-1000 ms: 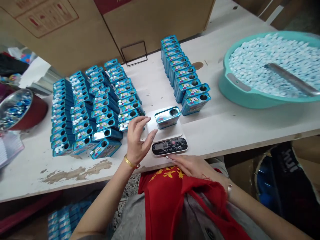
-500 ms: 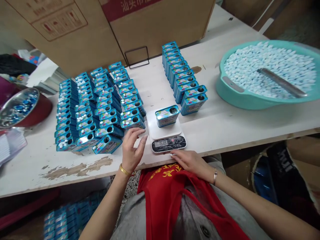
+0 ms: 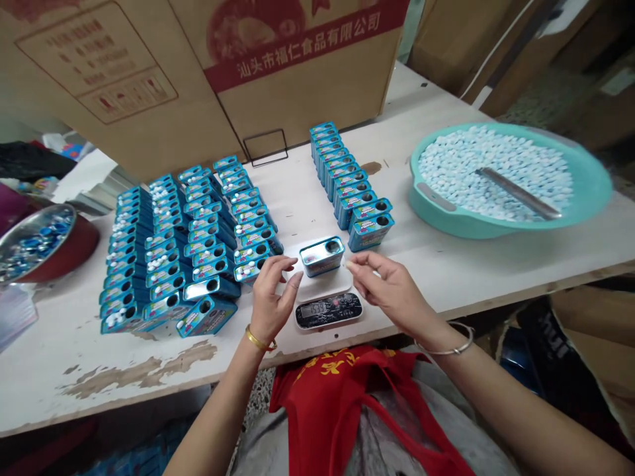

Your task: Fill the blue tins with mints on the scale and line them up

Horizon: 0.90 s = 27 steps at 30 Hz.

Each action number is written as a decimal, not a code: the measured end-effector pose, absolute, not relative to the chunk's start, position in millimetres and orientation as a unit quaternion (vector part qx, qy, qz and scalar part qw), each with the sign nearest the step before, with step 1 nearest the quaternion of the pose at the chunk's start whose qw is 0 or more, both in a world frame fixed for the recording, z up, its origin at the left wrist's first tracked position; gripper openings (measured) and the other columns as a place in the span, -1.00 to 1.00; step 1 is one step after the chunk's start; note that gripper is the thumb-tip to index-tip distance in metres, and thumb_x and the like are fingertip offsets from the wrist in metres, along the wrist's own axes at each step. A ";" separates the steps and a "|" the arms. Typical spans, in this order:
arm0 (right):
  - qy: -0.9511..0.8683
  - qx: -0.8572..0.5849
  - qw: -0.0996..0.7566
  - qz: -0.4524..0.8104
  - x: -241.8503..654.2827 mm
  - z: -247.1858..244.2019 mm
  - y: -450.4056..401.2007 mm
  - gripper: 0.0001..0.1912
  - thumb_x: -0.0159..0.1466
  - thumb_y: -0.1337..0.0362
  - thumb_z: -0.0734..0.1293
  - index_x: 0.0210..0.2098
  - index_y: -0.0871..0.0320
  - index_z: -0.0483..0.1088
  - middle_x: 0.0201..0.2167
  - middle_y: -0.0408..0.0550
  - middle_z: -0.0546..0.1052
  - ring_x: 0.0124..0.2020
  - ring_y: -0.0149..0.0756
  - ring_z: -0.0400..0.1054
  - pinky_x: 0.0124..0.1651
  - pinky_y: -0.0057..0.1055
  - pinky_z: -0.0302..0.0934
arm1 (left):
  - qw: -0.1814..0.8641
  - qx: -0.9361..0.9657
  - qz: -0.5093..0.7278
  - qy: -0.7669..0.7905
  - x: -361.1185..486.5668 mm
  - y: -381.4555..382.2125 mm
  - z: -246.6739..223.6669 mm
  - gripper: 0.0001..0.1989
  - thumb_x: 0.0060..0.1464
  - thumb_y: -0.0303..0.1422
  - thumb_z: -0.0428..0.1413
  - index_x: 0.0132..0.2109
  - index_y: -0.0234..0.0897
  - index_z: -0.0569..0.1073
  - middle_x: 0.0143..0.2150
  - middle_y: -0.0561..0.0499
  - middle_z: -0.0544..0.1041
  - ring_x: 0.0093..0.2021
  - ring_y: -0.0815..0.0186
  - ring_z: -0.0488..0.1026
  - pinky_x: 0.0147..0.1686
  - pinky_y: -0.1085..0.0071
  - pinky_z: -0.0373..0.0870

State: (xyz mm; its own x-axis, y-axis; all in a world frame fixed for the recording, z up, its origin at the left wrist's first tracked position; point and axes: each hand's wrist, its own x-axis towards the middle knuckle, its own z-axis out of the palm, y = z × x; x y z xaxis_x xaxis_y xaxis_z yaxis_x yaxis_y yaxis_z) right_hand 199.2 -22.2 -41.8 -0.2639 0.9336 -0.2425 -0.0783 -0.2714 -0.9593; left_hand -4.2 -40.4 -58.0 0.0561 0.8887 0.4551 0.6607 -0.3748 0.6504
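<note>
Blue metal, by its look, makes up the tin standing on the white scale, between the two hands. Just left of it, the left hand has thumb and fingers parted, its grip released; contact with the tin is unclear. Just right of it, the right hand draws its fingertips together; whether that grip has anything pinched in it, I cannot tell. Half a second ago this hand lay low by the desk's near edge; it has lifted beside the tin, so, I judge, both hands now have it within reach. Beyond, to the far right of the scale, runs one tight row of tins, about a dozen. At left, four rows of tins hold several dozen, too overlapped for an exact count. Further right sits one green tub of countless pale sweets, one metal scoop lying on them. At the far left sits one red bowl.
</note>
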 end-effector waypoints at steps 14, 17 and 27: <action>-0.357 -0.417 0.342 0.763 200.1 -25.0 26.0 -0.78 0.12 0.17 0.35 -0.34 0.22 0.41 -0.63 -0.23 0.28 -0.71 -0.62 -0.11 -0.64 -0.50 -0.33 | 0.140 0.690 0.423 0.570 -20.6 -44.5 -60.2 -0.84 0.15 -0.40 0.05 -0.12 -0.26 0.42 -0.20 -0.03 0.42 -0.29 0.39 0.38 -0.34 0.44 0.37; -0.432 -0.454 0.330 0.705 192.9 -17.6 29.6 -0.78 0.14 0.17 0.33 -0.33 0.22 0.44 -0.67 -0.26 0.26 -0.71 -0.60 -0.12 -0.65 -0.48 -0.34 | 0.136 0.687 0.435 0.566 -18.3 -41.1 -59.1 -0.84 0.14 -0.39 0.06 -0.11 -0.26 0.41 -0.19 -0.04 0.42 -0.28 0.39 0.38 -0.34 0.44 0.37; -0.499 -0.473 0.319 0.653 186.7 -15.2 36.4 -0.42 0.15 0.10 0.34 0.10 0.26 0.30 -0.73 -0.34 0.16 -0.68 -0.54 -0.08 -0.64 -0.50 -0.26 | 0.102 0.699 0.425 0.566 -14.2 -37.7 -58.3 -0.80 0.15 -0.39 0.05 -0.07 -0.25 0.40 -0.16 -0.06 0.42 -0.19 0.32 0.39 -0.24 0.37 0.37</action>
State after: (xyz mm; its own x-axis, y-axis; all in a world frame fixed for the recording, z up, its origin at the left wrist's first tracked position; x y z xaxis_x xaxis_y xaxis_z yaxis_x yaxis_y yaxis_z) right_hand 186.7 36.4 -15.2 -0.3493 0.8883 -0.2981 0.0544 -0.2983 -0.9529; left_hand -14.2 -37.7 -58.3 -0.0009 0.8780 0.4786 0.7041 -0.3393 0.6238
